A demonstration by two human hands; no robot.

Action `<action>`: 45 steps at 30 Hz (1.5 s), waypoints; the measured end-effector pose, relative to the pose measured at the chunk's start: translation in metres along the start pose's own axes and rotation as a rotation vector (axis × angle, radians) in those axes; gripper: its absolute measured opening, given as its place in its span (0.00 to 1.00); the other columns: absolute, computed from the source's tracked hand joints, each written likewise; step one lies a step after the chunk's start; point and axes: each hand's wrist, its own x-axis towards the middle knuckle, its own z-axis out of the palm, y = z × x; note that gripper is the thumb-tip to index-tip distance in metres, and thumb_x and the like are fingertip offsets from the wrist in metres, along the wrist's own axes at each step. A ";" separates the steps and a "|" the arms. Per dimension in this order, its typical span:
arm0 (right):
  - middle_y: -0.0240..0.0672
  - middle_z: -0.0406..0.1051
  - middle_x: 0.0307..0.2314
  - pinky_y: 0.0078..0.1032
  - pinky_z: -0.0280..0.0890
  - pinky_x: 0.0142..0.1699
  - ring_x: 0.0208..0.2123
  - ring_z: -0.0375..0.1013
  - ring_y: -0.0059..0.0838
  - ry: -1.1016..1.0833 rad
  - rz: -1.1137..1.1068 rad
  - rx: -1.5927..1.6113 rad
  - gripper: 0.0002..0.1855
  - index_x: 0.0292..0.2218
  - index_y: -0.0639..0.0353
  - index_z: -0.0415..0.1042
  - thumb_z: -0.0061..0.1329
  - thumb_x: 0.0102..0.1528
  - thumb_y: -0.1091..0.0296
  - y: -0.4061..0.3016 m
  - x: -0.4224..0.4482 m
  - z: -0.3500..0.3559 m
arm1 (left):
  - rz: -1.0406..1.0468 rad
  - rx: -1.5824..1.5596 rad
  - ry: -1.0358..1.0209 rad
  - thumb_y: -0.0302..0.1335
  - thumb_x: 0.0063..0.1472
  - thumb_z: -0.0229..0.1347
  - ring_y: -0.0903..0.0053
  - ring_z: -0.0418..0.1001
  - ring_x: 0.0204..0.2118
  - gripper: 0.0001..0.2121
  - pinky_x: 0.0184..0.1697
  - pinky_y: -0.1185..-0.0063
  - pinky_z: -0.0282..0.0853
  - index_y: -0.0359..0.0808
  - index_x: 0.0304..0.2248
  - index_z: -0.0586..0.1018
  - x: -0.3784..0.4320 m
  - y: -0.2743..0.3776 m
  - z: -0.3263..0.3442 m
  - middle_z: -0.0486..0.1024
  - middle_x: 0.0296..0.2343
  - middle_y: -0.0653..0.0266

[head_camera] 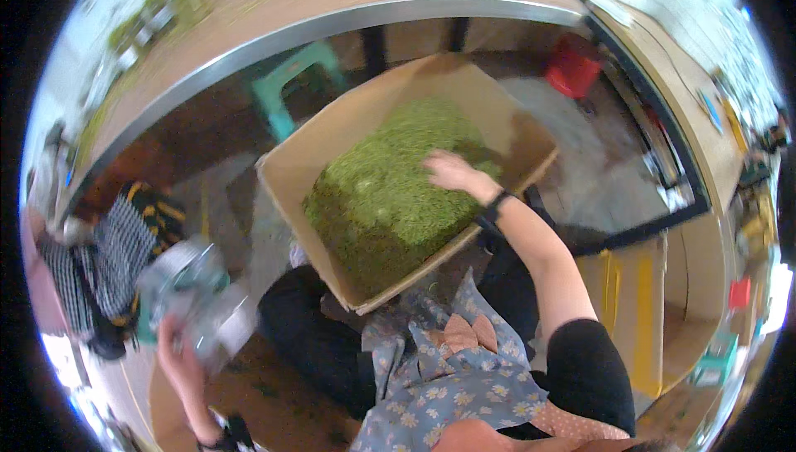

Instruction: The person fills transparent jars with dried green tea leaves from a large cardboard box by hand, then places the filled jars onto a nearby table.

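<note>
My right hand (455, 171) reaches into a large open cardboard box (528, 141), its fingers at the surface of a heap of fine green dried plant material (398, 184). Motion blur hides whether it grips any of this. The heap covers most of the box bottom, and the box stands between my knees. Out to the left, my left hand (177, 346) is at the lower edge of a clear plastic container or several of them (193, 284). Hand and plastic are both blurred, and the hand appears to hold the plastic.
A wooden worktable with a metal edge (398, 7) curves across beyond the box. Under it are a green plastic stool (292, 79) and a red stool or bin (573, 66). A striped bag or cloth (121, 253) lies at left, a taped cardboard box (628, 315) at right.
</note>
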 end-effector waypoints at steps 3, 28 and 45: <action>0.50 0.65 0.44 0.39 0.58 0.54 0.50 0.61 0.48 -0.190 0.182 0.003 0.24 0.48 0.58 0.66 0.45 0.49 0.64 0.067 -0.042 0.031 | 0.365 -0.094 -0.094 0.13 0.48 0.52 0.63 0.72 0.36 0.13 0.41 0.75 0.67 0.31 0.35 0.74 0.051 0.058 0.094 0.74 0.31 0.55; 0.48 0.60 0.48 0.44 0.57 0.52 0.52 0.58 0.47 0.305 -0.427 -0.145 0.28 0.47 0.58 0.67 0.52 0.46 0.56 0.003 0.153 0.215 | 0.772 0.062 -1.302 0.24 0.48 0.52 0.62 0.75 0.31 0.09 0.29 0.69 0.72 0.32 0.30 0.77 0.069 0.157 0.371 0.73 0.26 0.52; 0.46 0.57 0.50 0.50 0.49 0.55 0.52 0.54 0.47 0.416 0.270 -0.113 0.27 0.45 0.52 0.70 0.47 0.49 0.45 0.108 0.227 0.166 | 0.721 0.008 -1.363 0.26 0.50 0.49 0.65 0.73 0.31 0.09 0.30 0.71 0.71 0.35 0.33 0.75 0.069 0.177 0.386 0.71 0.28 0.54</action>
